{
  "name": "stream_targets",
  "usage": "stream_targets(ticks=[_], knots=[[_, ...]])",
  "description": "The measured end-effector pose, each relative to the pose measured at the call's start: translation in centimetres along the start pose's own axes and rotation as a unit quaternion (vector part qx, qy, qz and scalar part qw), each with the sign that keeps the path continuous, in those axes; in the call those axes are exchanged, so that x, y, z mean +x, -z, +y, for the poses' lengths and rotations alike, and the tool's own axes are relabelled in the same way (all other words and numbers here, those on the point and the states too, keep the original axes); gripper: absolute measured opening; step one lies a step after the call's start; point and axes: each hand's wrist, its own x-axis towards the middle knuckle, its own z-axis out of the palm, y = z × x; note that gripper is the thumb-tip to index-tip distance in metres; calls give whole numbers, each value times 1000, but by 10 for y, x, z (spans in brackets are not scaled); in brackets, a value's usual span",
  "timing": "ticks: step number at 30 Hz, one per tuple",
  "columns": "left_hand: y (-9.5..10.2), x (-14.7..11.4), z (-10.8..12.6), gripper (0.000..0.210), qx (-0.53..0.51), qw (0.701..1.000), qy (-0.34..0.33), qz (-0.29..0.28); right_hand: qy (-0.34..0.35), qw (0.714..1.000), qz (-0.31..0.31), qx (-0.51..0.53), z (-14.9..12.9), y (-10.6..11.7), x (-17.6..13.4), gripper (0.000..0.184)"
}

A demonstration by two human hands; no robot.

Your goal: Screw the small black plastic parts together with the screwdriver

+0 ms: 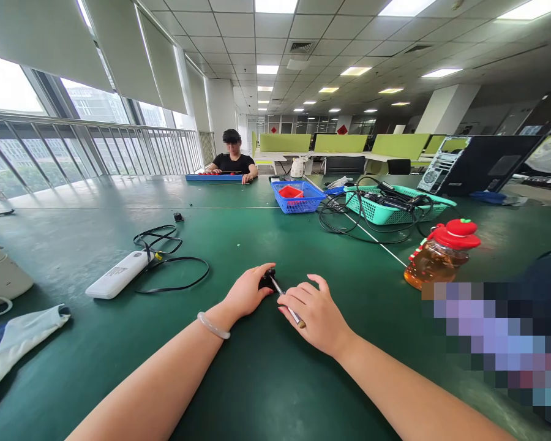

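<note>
Centrally, left hand (247, 291) clamps black object (265, 281), right hand (316, 313) slim tool (298, 320); far and rightward, blue basket (299, 207) holds red container (290, 192), green basket (379, 214) black cables (391, 199).

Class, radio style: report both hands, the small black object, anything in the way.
Left hand holding small black object. Right hand gripping slim tool, tip at the object. White corded box off to the left, apart from both hands.

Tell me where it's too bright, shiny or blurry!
Head view, left: the window looks washed-out white, and pale glare streaks the green table below the railing; head view, right: blocky squares hide a patch; head view, middle: the black thing at the left hand is too dark to make out.
</note>
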Motion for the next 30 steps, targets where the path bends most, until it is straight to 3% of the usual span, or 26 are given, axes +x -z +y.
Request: stream_targets(ticks=[9,23,30], knots=[[-2,-1,-3,65,36,999,14,-14,-21,999,4,-28,4,0,0,11],[1,-4,0,56,40,997,-50,-46,-126,990,10,58,13,-5,-2,15],[3,-4,3,62,34,997,-42,-53,-198,970,91,111,21,0,-2,28]])
